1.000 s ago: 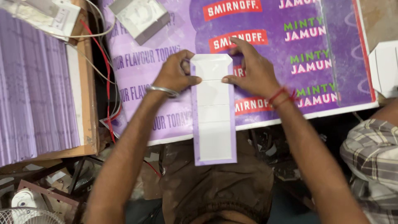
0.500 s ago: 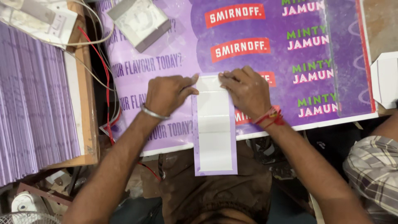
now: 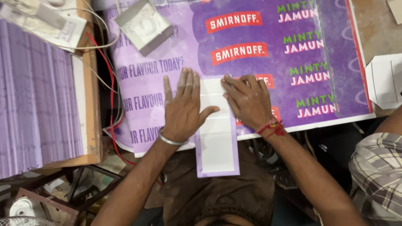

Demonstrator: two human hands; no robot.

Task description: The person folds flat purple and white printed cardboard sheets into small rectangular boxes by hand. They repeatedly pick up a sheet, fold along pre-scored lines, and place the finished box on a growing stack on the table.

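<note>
Purple sheets point(image 3: 35, 96), one thick stack stood on edge, fill the bench's left edge on a wooden board point(image 3: 90, 104); count unreadable, stack cut off by the frame. One white switch box point(image 3: 46, 21) at the far left corner, partly cut off, with one red wire point(image 3: 111, 90) and some white wires point(image 3: 98, 46) trailing down the gap. One grey square tray point(image 3: 144, 26) sits on the far edge of the one big purple printed poster point(image 3: 259, 62) covering the bench.

Left hand point(image 3: 182, 106): flat, fingers spread, palm down, thumb resting on the card; one steel bangle at the wrist. No pinch, just pressing.

One white card with purple border point(image 3: 217, 142), long and narrow, lies between the hands; near end overhangs the bench's near edge above the lap. Creases run across it. Far end partly hidden under fingers.

Right hand point(image 3: 248, 100): flat too, fingers together, pressing the card's far right side; red thread at the wrist.

One white cut-out blank point(image 3: 383, 81) at the right edge, cut off. One checked sleeve point(image 3: 377, 175) of another person at near right, mostly out of frame.
</note>
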